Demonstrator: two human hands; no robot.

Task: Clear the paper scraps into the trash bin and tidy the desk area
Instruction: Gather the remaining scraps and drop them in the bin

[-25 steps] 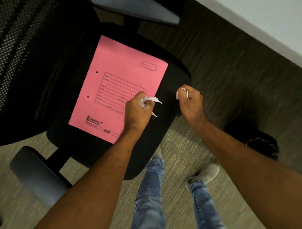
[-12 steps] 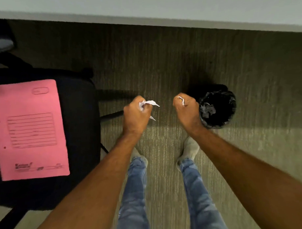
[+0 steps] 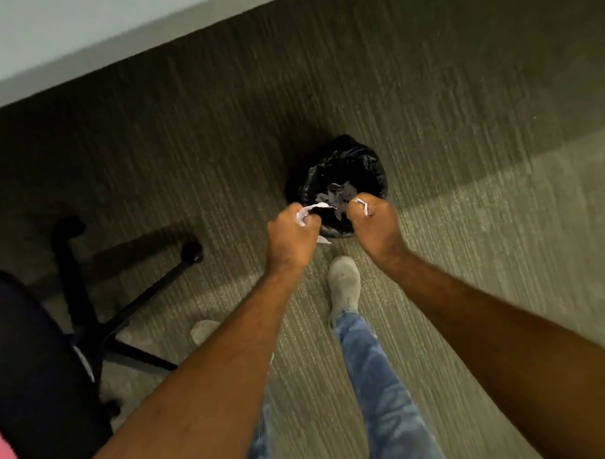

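From the head view, looking straight down at the carpet (image 3: pixel 468 292), both arms reach forward toward a small trash bin (image 3: pixel 340 166) lined with a black bag, standing on the floor just past the middle of the frame, toward twelve o'clock from the person's feet. Pale scraps already lie inside its mouth.

The left hand (image 3: pixel 292 238) is curled into a fist around crumpled white paper scraps (image 3: pixel 310 212); bits poke out at the top of the fist and one corner sticks out below, at about four o'clock from the knuckles. This fist sits at the bin's eight o'clock edge, overlapping its rim.

The right hand (image 3: pixel 374 226) is also closed tight, with a thin white scrap (image 3: pixel 362 205) showing at the top of the fist. It covers the bin's rim at about five o'clock.

Below the hands, a grey shoe (image 3: pixel 344 284) points toward the bin, and blue jeans (image 3: pixel 378 381) run down to six o'clock. At nine o'clock stands a black office chair (image 3: pixel 34 359) with its wheeled base (image 3: pixel 126 318) spread over the carpet. A sliver of something pink (image 3: pixel 5 457) shows at the seven o'clock corner. A pale wall (image 3: pixel 64 38) fills the eleven o'clock corner.
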